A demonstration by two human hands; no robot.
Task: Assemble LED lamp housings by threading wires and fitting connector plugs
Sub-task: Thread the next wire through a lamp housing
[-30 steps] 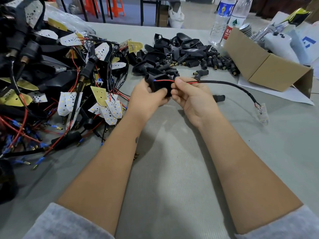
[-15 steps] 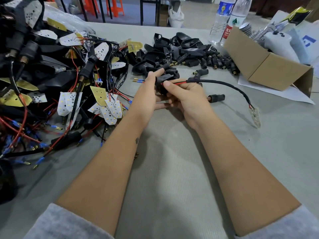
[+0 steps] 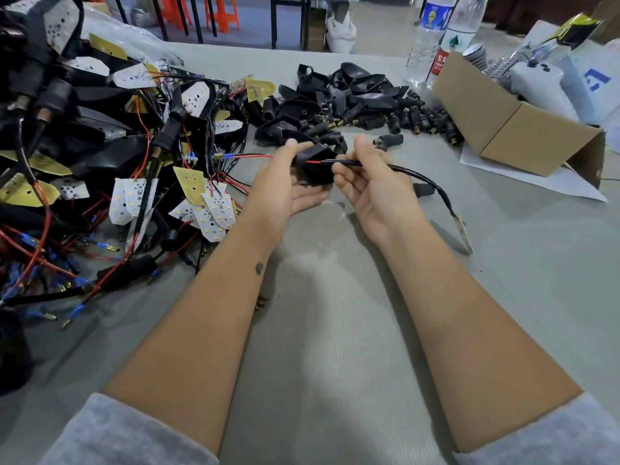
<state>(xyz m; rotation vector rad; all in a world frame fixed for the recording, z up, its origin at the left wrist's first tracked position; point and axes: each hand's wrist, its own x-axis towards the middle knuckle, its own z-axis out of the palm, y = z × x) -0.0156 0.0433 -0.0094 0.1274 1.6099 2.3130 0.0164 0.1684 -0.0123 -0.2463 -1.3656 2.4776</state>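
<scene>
My left hand (image 3: 285, 186) grips a black lamp housing (image 3: 317, 167) above the table's middle. A red wire with a blue-sleeved terminal (image 3: 228, 156) sticks out of the housing to the left. My right hand (image 3: 372, 186) pinches the black sheathed cable (image 3: 412, 174) just right of the housing. The cable curves right and down to a small LED board (image 3: 464, 231) lying near the table.
A tangled heap of wired LED boards and housings (image 3: 100, 156) fills the left side. Loose black housings and plugs (image 3: 352, 102) lie behind my hands. A cardboard box (image 3: 510, 129) and two water bottles (image 3: 436, 38) stand at the back right.
The red wire end has come out farther to the left of the housing. The cable has been fed in, and the LED board has slid closer to my hands.
</scene>
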